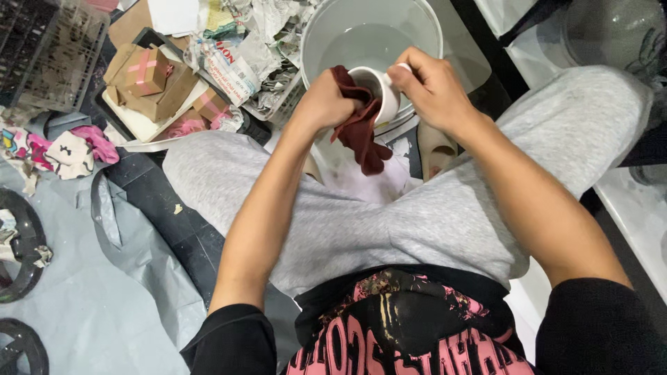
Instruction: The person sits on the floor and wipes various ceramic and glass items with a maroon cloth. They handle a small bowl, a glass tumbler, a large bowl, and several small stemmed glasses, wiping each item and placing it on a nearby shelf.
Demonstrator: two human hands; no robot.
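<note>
- Far left of my left hand, well apart: a dark wire crate [48, 55], a tray with small cardboard boxes [149, 80] taped in pink, and crumpled newspaper [236, 52] beyond them. Pink and white cloth scraps [69, 149] lie on the grey floor sheet [104, 292].
- My left hand [323, 104]: closed into a fist, fingers bunched around a dark red cloth [358, 125]. The top of the cloth is pushed into the mouth of the cup; the loose tail hangs below my fist, over my lap.
- Cloth, judged: soft, limp, light. It gives no grip unless wadded, so I hold it bunched in the fist.
- White cup [379, 90]: directly between my two hands, tipped on its side with the mouth facing my left hand. It is held above my knees, just in front of the white bucket [372, 35].
- Cup, judged: ceramic, rigid, smooth glaze, moderate weight. Likely slippery if wet and will chip or break if dropped. Best hold is around the body or at the handle.
- My right hand [434, 87]: fingers curled and pressed around the cup's base end; thumb on top. Whether a finger is through the handle, I cannot tell.
- Pose: both forearms angled inward from the elbows, wrists meeting over my grey trousers [417, 215]. Seated, knees apart.
- Right of my right hand, well apart: a clear glass vessel [611, 31] on a pale surface.
</note>
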